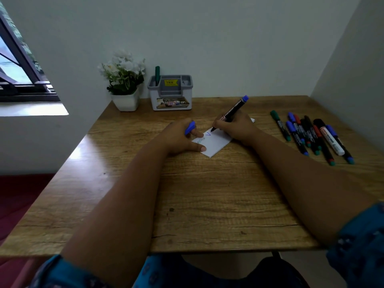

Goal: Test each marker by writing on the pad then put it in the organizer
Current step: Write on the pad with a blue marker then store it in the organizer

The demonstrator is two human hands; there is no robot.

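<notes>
right hand (233,126) pinching the marker (232,112), tip down on the pad (214,143); left hand (182,138) curled round the blue cap (190,128), fingertips pinning the pad's near-left corner; organizer (170,92) well behind

Blue marker (232,110) tilts, tip down on the white pad (214,142); its cap (190,128) is off. Spare markers (311,135) lie right; grey organizer (170,92) holds a green marker (157,74).

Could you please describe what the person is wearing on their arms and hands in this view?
Both forearms are bare from wrist to near the elbow. The left sleeve and right sleeve are blue fabric with a small darker printed pattern, pushed or cut to elbow length. No rings, watch, bracelets or gloves show on the left hand or right hand.
</notes>
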